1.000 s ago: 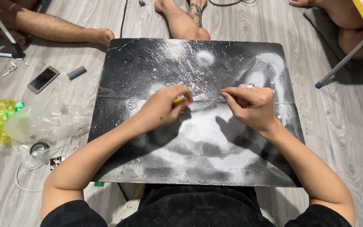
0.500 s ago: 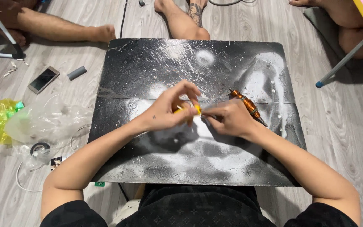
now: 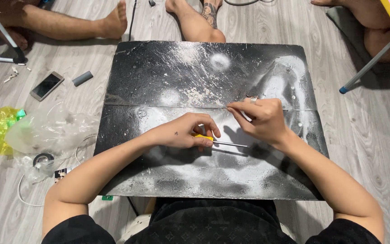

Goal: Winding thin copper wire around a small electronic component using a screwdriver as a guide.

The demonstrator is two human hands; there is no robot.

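Head view: your left hand (image 3: 183, 133) closes its grip on a yellow-handled screwdriver (image 3: 217, 141), whose shaft runs right from that grip. Your right hand (image 3: 262, 118), just beyond the tip, pinches something too small to identify, above the black tabletop (image 3: 159, 72).

Yellow-handled screwdriver (image 3: 217, 141) lies level (shaft rightward) on black board (image 3: 159, 72).
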